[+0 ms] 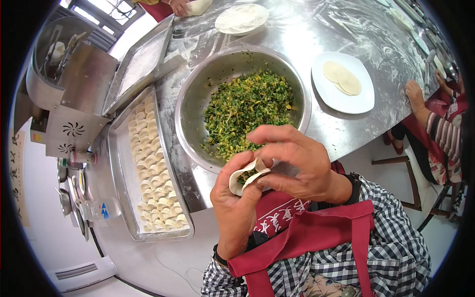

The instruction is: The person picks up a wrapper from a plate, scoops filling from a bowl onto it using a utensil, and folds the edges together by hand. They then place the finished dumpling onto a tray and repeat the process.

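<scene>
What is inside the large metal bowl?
Inside the metal bowl lies a chopped mixture, mostly green with yellow bits. The right hand covers part of it at the near side, and the bowl's bottom under the mixture cannot be seen.

Flour [346,24] streaks the metal table [336,132], which carries a bowl [195,94] near the front, a square plate [349,104] to its right, a round plate [243,32] farther back, and two trays [127,178] along the left side.
</scene>
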The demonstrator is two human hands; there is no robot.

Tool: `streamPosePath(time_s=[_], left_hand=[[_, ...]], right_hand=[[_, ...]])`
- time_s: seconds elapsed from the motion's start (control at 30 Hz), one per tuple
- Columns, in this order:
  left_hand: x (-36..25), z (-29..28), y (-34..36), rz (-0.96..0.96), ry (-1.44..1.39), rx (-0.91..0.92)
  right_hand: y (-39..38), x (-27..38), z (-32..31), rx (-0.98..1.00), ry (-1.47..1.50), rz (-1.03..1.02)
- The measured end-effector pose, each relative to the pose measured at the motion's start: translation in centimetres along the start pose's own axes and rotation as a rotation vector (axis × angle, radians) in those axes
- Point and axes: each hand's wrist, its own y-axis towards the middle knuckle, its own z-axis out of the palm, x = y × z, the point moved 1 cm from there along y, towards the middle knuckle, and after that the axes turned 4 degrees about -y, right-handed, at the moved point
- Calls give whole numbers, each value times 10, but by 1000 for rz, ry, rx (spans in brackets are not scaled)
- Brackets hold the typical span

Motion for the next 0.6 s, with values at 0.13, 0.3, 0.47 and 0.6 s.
streamPosePath(time_s=[0.13,0.3,0.47,0.6], left_hand=[[-1,8,0,-4,-34,-29],[3,7,-2,-38,-62,-111],[4,9,-1,-38,-21,-87],[0,10,-2,31,98,-42]], right_hand=[[1,-3,0,20,20,57],[-1,-5,2,45,128,70],[-1,-14,1,31,132,-80],[1,-12,1,13,24,-155]])
